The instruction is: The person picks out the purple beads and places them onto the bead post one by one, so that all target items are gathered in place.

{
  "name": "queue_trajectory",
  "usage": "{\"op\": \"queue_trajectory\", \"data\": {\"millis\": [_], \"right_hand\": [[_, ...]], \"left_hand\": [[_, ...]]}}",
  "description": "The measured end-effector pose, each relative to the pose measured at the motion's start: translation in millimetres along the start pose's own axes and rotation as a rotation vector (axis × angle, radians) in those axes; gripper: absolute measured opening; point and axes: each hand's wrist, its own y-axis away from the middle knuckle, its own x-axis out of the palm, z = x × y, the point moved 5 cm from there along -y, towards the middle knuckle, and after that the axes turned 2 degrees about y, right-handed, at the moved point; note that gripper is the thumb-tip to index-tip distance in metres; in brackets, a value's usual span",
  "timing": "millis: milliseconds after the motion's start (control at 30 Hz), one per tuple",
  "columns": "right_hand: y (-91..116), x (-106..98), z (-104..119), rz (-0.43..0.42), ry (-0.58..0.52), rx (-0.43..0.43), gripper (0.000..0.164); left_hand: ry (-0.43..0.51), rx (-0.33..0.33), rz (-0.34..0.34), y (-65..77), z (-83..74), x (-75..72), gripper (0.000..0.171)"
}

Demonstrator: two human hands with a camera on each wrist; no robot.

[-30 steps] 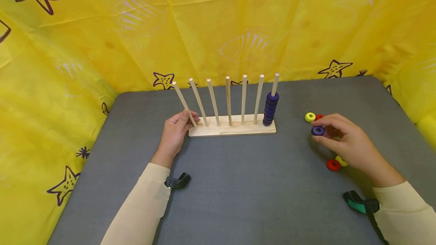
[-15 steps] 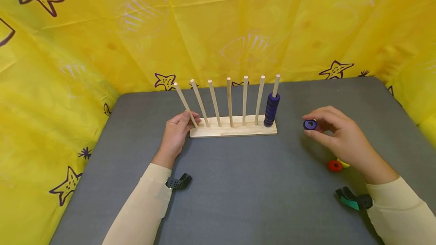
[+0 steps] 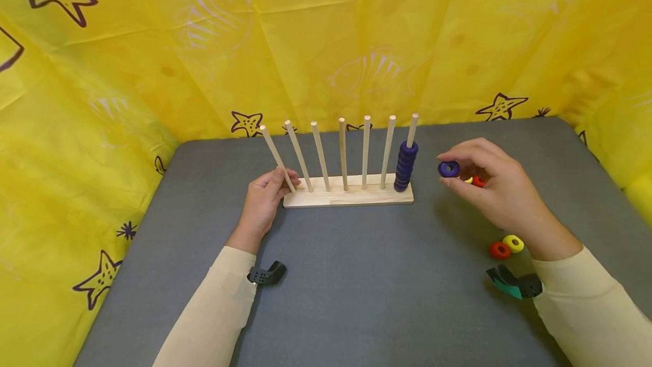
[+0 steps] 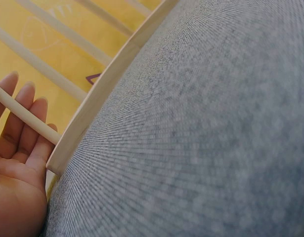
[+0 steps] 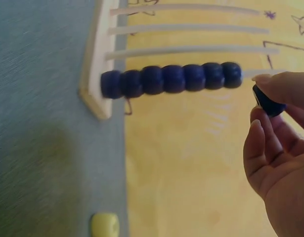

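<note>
A wooden rack stands on the table, its pale base [image 3: 348,199] carrying a row of upright pegs. Dark blue beads are stacked on the rightmost peg [image 3: 412,131], the stack [image 5: 172,79] leaving the peg's tip bare. My left hand [image 3: 261,203] holds the leftmost peg [image 3: 275,153] low down, thumb in front; the left wrist view shows fingers [image 4: 30,118] behind it. To the right of the rack, my right hand [image 3: 501,186] pinches one dark blue bead [image 3: 448,175] between thumb and fingertips, raised above the table. In the right wrist view this bead is near the peg's tip.
Under the right hand, a red bead [image 3: 478,182] and a partly hidden yellow bead [image 3: 468,180] lie on the grey table [image 3: 356,287]. Nearer are another red bead [image 3: 496,254] and yellow bead [image 3: 517,240]. A yellow patterned cloth [image 3: 305,44] hangs behind.
My right hand has carried the blue bead leftward and away from me, closer to the stacked peg. The left hand has stayed at the leftmost peg.
</note>
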Motion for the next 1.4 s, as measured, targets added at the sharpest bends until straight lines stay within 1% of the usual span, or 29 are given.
{"op": "queue_trajectory", "data": {"millis": [167, 367, 467, 700, 800, 1000, 1400], "right_hand": [[-15.5, 0.0, 13.4, -0.021, -0.069, -0.017, 0.046], [-33.4, -1.6, 28.3, -0.054, -0.12, -0.02, 0.043], [-42.1, -3.0, 34.8, -0.068, -0.125, -0.012, 0.041], [-60.8, -4.5, 45.0, -0.072, -0.077, 0.023, 0.039], [-67.4, -3.9, 45.7, -0.069, -0.088, 0.04, 0.038], [-78.0, -2.3, 41.4, -0.061, -0.112, 0.108, 0.036], [-86.2, 5.1, 30.3, -0.012, -0.116, 0.144, 0.035]], "left_hand": [[-0.002, -0.002, 0.001, 0.6, -0.2, -0.1, 0.047], [-0.021, -0.008, 0.004, 1.0, -0.4, 0.3, 0.049], [-0.022, -0.005, 0.005, 0.6, 0.2, 0.0, 0.049], [-0.004, 0.009, -0.002, 0.3, 1.3, -1.3, 0.048], [-0.002, 0.007, -0.001, 0.5, 2.1, -1.7, 0.047], [0.002, 0.006, 0.005, 0.8, 3.1, -1.7, 0.05], [-0.002, 0.017, 0.018, 0.2, 0.9, -0.3, 0.051]]}}
